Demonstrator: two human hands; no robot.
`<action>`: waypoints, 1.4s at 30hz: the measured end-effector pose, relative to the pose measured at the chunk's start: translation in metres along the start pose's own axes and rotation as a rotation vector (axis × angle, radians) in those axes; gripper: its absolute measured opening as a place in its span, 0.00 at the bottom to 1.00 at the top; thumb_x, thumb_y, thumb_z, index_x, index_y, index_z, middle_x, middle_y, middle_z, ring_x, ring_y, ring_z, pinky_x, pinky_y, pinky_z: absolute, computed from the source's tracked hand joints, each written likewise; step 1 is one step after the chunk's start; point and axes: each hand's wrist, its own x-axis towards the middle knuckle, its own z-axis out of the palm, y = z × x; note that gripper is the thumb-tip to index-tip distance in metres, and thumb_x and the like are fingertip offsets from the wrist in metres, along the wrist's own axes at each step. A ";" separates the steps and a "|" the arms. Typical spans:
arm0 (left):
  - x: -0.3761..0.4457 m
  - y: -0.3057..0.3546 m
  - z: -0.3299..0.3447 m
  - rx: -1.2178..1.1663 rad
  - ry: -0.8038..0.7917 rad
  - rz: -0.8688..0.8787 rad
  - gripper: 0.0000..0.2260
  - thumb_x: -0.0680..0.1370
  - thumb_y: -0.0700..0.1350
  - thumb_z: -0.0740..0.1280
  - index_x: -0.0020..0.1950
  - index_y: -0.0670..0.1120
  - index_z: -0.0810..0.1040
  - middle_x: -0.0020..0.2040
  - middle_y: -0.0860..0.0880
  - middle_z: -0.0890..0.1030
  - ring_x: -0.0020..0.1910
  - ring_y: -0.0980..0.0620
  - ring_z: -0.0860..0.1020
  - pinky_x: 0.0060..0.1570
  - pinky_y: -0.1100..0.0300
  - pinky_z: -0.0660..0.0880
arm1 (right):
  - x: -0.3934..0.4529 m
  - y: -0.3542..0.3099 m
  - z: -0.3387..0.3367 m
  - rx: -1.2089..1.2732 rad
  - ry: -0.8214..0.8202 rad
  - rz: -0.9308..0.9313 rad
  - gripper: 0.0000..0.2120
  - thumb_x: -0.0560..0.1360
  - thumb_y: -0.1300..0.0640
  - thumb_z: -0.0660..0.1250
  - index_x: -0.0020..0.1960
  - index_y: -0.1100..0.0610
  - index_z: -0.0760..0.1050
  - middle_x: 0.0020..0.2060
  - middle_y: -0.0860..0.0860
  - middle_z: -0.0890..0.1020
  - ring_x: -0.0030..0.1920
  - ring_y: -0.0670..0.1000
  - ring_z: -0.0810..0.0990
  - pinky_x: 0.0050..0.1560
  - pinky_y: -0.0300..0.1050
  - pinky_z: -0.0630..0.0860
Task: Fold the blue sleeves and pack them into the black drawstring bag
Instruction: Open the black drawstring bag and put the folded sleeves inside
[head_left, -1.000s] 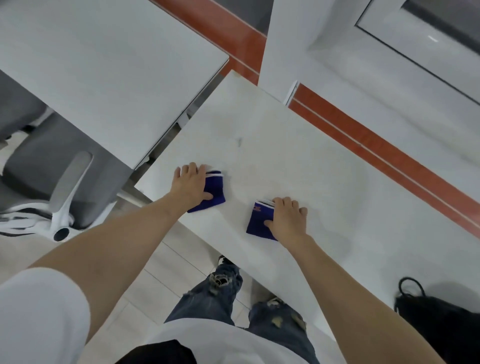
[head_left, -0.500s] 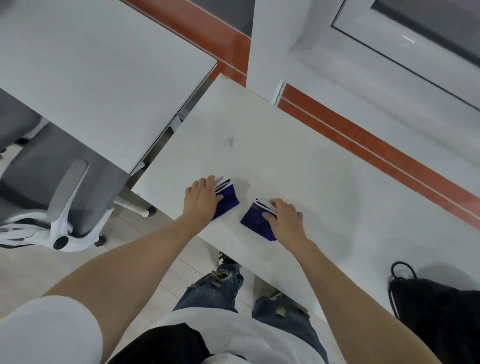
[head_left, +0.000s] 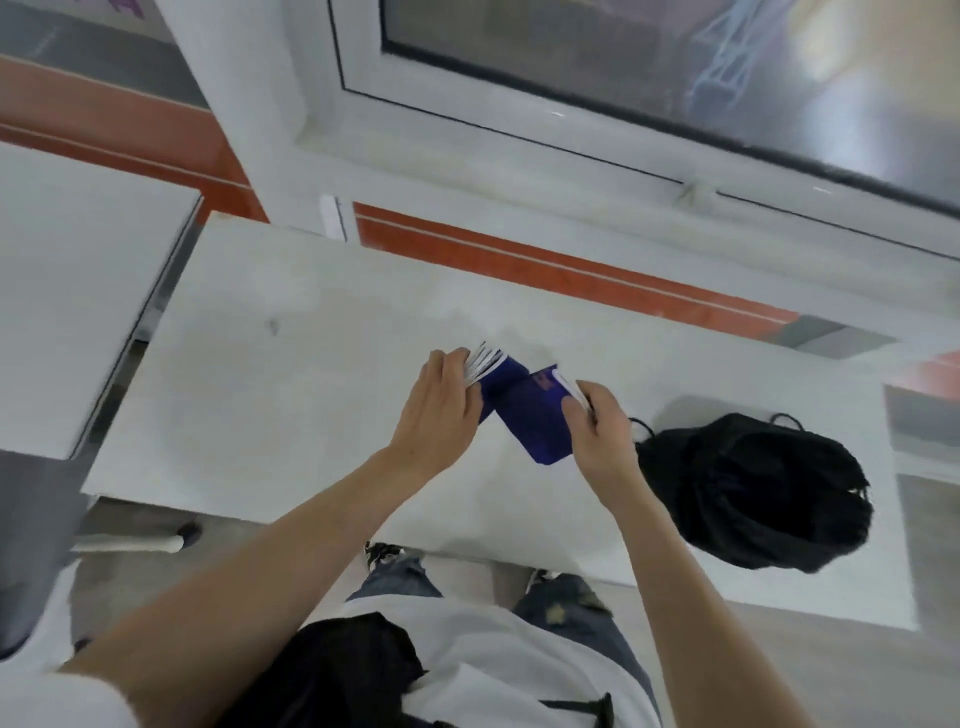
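Two folded blue sleeves with white edges meet above the middle of the white table (head_left: 291, 415). My left hand (head_left: 441, 400) grips the left sleeve (head_left: 496, 376), whose white edges fan out past my fingers. My right hand (head_left: 597, 431) holds the right sleeve (head_left: 535, 421), which tilts down toward me; its upper corner touches the left sleeve. The black drawstring bag (head_left: 753, 488) lies crumpled on the table just right of my right hand, with its cords loose. The frame is blurred by motion.
A second white table (head_left: 67, 291) stands to the left across a narrow gap. Behind the table run an orange wall stripe (head_left: 545, 265) and a white window frame (head_left: 519, 140). My legs stand at the table's near edge.
Both hands lifted their sleeves off the table and brought them together, moving right toward the bag. The camera swung right, so the bag is now fully in view.
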 end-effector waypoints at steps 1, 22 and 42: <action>0.001 0.016 0.010 -0.017 -0.026 0.025 0.11 0.81 0.40 0.58 0.64 0.42 0.68 0.52 0.45 0.71 0.47 0.45 0.70 0.47 0.48 0.74 | -0.005 0.007 -0.018 0.009 0.025 -0.003 0.10 0.84 0.53 0.61 0.63 0.51 0.76 0.52 0.46 0.81 0.50 0.47 0.80 0.45 0.43 0.76; -0.002 0.290 0.272 -0.091 0.019 0.020 0.12 0.82 0.44 0.66 0.65 0.48 0.75 0.58 0.55 0.76 0.50 0.58 0.74 0.51 0.66 0.69 | 0.024 0.246 -0.364 -0.133 0.037 -0.152 0.11 0.82 0.62 0.62 0.61 0.55 0.78 0.54 0.49 0.79 0.56 0.50 0.76 0.58 0.44 0.71; -0.012 0.311 0.297 0.058 0.038 -0.081 0.13 0.82 0.45 0.66 0.67 0.48 0.74 0.58 0.53 0.76 0.51 0.57 0.75 0.50 0.65 0.70 | 0.072 0.333 -0.348 -0.619 -0.412 -0.211 0.17 0.82 0.59 0.60 0.69 0.53 0.77 0.61 0.53 0.79 0.61 0.59 0.78 0.63 0.56 0.76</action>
